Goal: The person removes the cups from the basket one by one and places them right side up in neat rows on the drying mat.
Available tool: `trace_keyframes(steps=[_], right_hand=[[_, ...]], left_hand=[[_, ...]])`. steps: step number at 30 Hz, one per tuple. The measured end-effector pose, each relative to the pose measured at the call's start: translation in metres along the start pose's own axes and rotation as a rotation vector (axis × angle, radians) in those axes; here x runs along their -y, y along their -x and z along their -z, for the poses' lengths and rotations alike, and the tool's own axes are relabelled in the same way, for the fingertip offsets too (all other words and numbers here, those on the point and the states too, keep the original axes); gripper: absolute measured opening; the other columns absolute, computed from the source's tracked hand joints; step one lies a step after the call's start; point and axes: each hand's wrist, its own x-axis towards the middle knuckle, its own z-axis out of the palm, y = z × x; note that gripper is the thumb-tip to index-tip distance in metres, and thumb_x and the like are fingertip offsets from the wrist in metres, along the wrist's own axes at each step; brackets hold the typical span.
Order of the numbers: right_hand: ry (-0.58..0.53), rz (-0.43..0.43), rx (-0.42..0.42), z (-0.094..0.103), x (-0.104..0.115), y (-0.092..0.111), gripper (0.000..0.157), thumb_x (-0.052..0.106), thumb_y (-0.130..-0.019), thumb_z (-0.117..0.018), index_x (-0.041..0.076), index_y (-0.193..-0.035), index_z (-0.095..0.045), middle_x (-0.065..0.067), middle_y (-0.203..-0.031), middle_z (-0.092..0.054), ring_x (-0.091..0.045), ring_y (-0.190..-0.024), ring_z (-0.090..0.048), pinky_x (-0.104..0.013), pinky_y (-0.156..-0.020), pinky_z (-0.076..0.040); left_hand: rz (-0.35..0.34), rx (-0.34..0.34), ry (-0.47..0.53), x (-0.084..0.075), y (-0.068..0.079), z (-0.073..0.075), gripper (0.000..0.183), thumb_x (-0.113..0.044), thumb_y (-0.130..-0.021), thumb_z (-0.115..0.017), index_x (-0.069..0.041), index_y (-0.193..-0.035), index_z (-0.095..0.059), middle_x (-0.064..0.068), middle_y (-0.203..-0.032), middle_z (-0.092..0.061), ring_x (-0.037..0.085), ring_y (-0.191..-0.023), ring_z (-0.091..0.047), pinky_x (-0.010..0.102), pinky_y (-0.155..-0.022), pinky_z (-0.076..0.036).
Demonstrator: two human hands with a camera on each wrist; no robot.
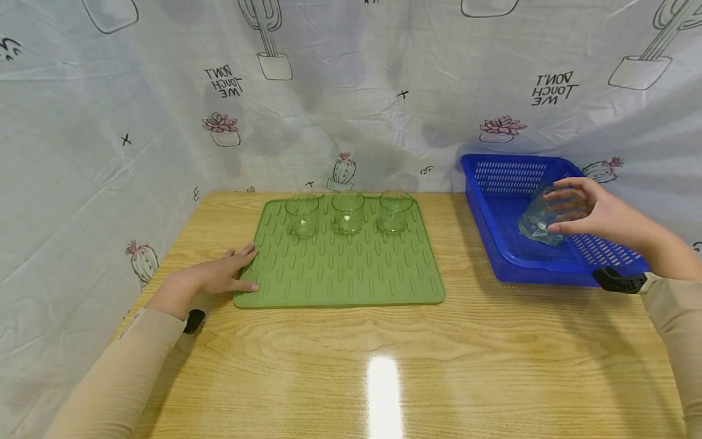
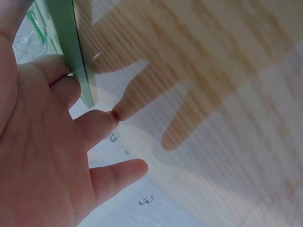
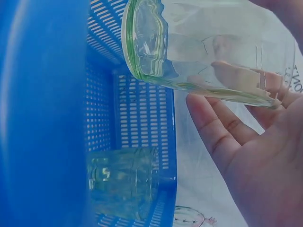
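Observation:
My right hand grips a clear drinking glass over the blue basket, thumb and fingers round its sides. In the right wrist view this glass is tilted, with its thick base toward the basket wall. A second glass lies inside the basket. On the left, my left hand is spread, thumb and fingertips resting at the left edge of the green mat. Three clear glasses, the left one, the middle one and the right one, stand in a row along the mat's back.
The blue plastic basket with slotted walls stands at the table's right. A white sheet printed with cacti hangs behind and beside the wooden table. Both wrists wear a black strap.

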Motion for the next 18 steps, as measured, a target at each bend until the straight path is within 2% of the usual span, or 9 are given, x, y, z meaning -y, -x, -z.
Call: trace_keyframes(steps=[5, 13, 18], right_hand=[[-0.003, 0.003, 0.012, -0.003, 0.007, -0.004, 0.067, -0.005, -0.093, -0.072, 0.012, -0.145, -0.034, 0.026, -0.122, -0.055, 0.009, -0.103, -0.058, -0.021, -0.076, -0.057], [-0.040, 0.056, -0.007, -0.012, 0.016, -0.010, 0.067, -0.008, -0.091, -0.073, 0.019, -0.143, -0.041, 0.018, -0.121, -0.058, 0.008, -0.107, -0.057, -0.010, -0.083, -0.049], [-0.129, 0.087, -0.010, -0.018, 0.021, -0.014, 0.068, -0.014, -0.091, -0.068, 0.020, -0.144, -0.042, 0.011, -0.120, -0.059, 0.006, -0.109, -0.059, -0.013, -0.083, -0.052]], left_hand=[[-0.009, -0.007, -0.002, -0.001, 0.000, 0.000, 0.102, -0.048, -0.099, -0.067, 0.007, -0.162, -0.009, 0.028, -0.167, 0.007, 0.059, -0.146, 0.011, 0.079, -0.110, -0.011], [-0.008, -0.007, 0.002, 0.000, 0.000, 0.000, 0.102, -0.048, -0.098, -0.067, 0.006, -0.162, -0.009, 0.027, -0.167, 0.007, 0.058, -0.147, 0.011, 0.078, -0.110, -0.012], [-0.007, -0.006, -0.002, 0.002, -0.002, -0.001, 0.102, -0.049, -0.098, -0.067, 0.006, -0.162, -0.008, 0.027, -0.168, 0.007, 0.058, -0.147, 0.012, 0.078, -0.111, -0.011]])
